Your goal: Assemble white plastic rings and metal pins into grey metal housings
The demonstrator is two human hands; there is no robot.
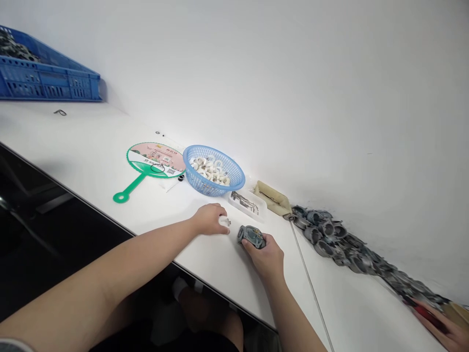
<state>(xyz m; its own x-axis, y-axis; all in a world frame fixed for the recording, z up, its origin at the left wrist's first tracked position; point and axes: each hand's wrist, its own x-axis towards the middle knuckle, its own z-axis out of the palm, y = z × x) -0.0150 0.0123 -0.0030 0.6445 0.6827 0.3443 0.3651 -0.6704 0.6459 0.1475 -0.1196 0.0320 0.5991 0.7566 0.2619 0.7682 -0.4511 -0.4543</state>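
Observation:
Near the middle of the white table, my left hand is closed on a small white plastic part with a metal bit at its end. Just to the right, my right hand grips a grey metal housing with a round opening. A small gap separates the two parts. Behind my left hand stands a blue mesh basket holding several white plastic rings. Right of the basket lies a clear tray with thin dark pieces inside.
A beige tray stands by the wall, with a long pile of grey housings to its right. A green-handled fan lies left. A blue crate is far left. Another person's hand holds a red tool at lower right.

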